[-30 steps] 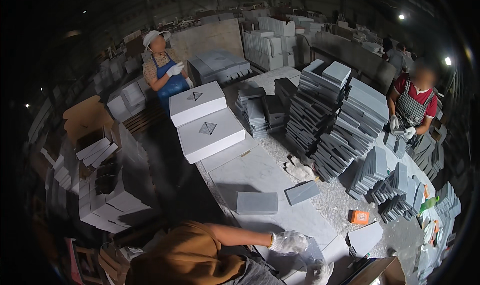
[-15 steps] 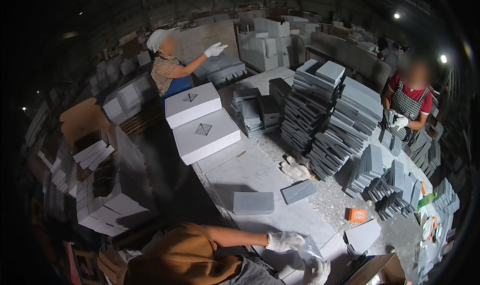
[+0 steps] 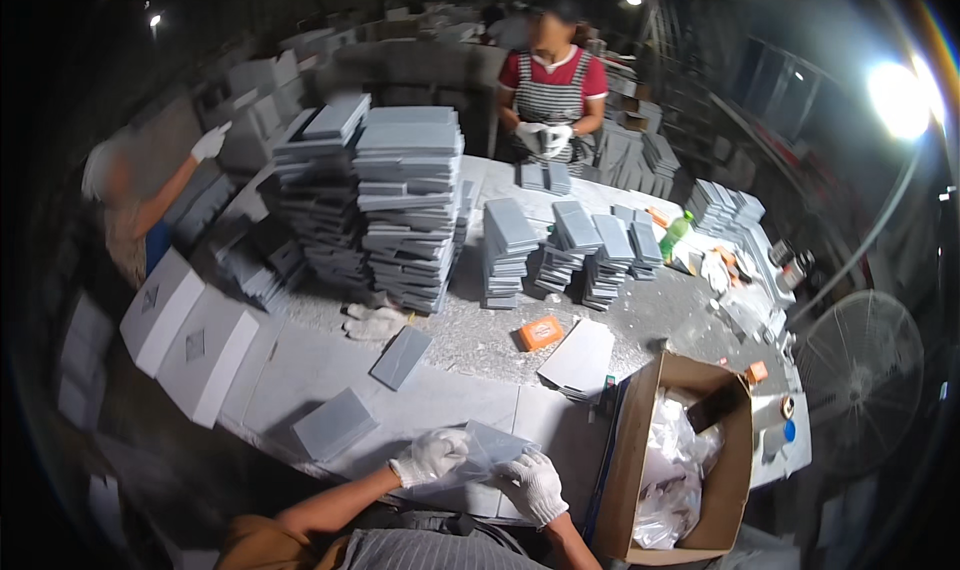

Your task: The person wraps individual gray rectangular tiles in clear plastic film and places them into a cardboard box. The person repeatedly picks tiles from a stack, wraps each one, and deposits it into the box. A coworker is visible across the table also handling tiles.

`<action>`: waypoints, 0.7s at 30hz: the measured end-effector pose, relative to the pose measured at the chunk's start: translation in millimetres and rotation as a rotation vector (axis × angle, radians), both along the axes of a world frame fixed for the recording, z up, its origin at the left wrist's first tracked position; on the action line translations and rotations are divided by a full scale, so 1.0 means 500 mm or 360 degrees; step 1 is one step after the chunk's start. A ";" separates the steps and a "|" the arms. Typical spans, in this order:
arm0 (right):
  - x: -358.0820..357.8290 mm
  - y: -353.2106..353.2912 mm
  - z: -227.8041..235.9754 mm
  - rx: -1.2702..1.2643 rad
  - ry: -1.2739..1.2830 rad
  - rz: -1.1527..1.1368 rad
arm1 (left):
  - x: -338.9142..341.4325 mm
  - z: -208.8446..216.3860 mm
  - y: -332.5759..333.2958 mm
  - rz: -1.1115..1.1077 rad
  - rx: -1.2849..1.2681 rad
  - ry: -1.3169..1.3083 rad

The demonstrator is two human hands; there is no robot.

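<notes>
Both my hands wear white knit gloves over the near edge of the table. My left hand (image 3: pixel 432 457) is closed on one side of a clear plastic bag (image 3: pixel 492 444), and my right hand (image 3: pixel 533 485) grips its other side. The bag stretches thin and shiny between them; I cannot make out anything inside it. Left of my left hand lies a grey rectangular tile stack (image 3: pixel 336 425). Beyond it a single grey tile (image 3: pixel 402 358) rests at an angle.
An open cardboard box (image 3: pixel 615 530) of clear plastic bags stands at my right. Tall tile stacks (image 3: pixel 408 210) rise at the back left; shorter ones (image 3: pixel 508 250) stand beside them. White boxes (image 3: pixel 215 355) sit far left. Two co-workers are across the table; a fan (image 3: pixel 860 380) stands right.
My view has swung to the right, bringing the cardboard box and fan into sight. My hands still hold the bag, now side by side with it spread between them.
</notes>
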State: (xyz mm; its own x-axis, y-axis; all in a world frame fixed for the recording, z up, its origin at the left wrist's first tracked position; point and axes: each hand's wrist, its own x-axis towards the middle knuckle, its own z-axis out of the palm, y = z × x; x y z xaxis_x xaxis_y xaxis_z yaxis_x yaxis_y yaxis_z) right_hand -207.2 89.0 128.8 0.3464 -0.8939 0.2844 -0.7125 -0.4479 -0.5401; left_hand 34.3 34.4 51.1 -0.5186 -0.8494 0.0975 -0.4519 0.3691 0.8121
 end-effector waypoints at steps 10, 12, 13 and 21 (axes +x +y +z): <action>-0.007 0.036 -0.040 0.0172 -0.0155 -0.0031 | -0.024 0.052 0.001 0.0022 -0.0166 -0.0452; -0.008 0.036 -0.025 0.0146 -0.0227 -0.0030 | -0.037 0.074 0.004 -0.0013 -0.0218 -0.0538; -0.008 0.037 -0.025 0.0172 -0.0253 -0.0054 | -0.045 0.077 0.004 -0.0032 -0.0244 -0.0579; -0.020 0.051 -0.023 0.0504 -0.0571 -0.0074 | -0.057 0.087 -0.026 -0.0543 -0.0162 -0.0035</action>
State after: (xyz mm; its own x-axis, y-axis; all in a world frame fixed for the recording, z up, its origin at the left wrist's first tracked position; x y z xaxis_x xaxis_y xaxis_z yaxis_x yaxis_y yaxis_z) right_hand -217.1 114.4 117.4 0.2340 -0.9681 0.0898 -0.4713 -0.1938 -0.8604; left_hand 5.9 21.5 94.9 -0.7737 -0.6135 0.1584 -0.3058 0.5805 0.7546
